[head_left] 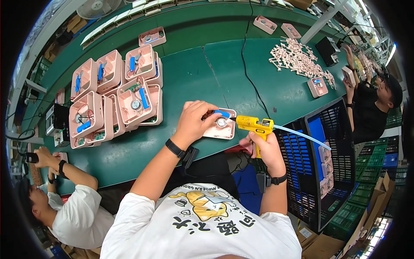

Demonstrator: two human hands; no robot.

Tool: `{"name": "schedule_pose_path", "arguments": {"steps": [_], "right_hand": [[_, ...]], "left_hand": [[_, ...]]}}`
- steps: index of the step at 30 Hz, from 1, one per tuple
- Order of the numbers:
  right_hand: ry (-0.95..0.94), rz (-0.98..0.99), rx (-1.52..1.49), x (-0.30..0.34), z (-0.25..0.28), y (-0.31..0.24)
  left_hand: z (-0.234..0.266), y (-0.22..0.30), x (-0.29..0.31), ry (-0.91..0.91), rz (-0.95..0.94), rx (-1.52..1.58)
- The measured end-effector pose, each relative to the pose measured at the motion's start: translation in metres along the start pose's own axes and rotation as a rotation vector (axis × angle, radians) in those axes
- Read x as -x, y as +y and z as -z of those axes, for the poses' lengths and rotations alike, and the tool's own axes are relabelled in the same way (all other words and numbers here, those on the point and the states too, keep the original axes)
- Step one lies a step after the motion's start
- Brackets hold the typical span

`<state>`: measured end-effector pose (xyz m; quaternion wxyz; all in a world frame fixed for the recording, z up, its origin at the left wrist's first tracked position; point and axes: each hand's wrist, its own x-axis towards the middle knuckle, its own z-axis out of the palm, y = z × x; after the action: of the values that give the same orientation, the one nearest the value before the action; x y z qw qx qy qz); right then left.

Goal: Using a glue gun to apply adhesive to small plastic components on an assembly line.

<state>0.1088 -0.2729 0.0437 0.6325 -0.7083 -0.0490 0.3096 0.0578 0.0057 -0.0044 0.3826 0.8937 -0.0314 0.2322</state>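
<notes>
In front of me on the green bench lies a shallow pink plastic housing (230, 131) with a round silver speaker (221, 122) inside. My left hand (196, 121) reaches over the housing's left side and pinches a blue cylindrical battery (222, 114) between thumb and fingers. My right hand (268, 151) is wrapped around the handle of a yellow hot glue gun (253, 124). The gun's dark nozzle points left, close to the battery's right end; whether it touches cannot be made out. From the gun's back runs a long pale-blue glue stick (302, 134).
Stacked pink housings (137, 101) with batteries and circuit boards stand at left. Loose pink parts (295, 57) form a pile at far right. A black cable (244, 60) crosses the bench (185, 77). A black crate (297, 172) sits at my right. Co-workers are on both sides.
</notes>
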Motion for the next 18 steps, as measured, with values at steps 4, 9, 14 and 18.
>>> {"name": "schedule_pose_path", "arguments": {"steps": [4,9,14,18], "right_hand": [[0.007,0.046,-0.053,-0.005,-0.005,-0.003],[-0.041,0.024,-0.046,-0.019,0.001,0.015],[0.005,-0.07,0.099,-0.024,0.003,0.017],[0.04,-0.002,0.148,-0.015,-0.007,0.011]], "left_hand": [[0.0,0.003,-0.001,0.087,0.011,-0.09],[-0.01,0.0,-0.005,0.119,0.302,0.202],[-0.003,-0.017,-0.013,-0.158,0.357,0.072],[-0.007,-0.034,-0.013,-0.232,0.413,0.212]]}}
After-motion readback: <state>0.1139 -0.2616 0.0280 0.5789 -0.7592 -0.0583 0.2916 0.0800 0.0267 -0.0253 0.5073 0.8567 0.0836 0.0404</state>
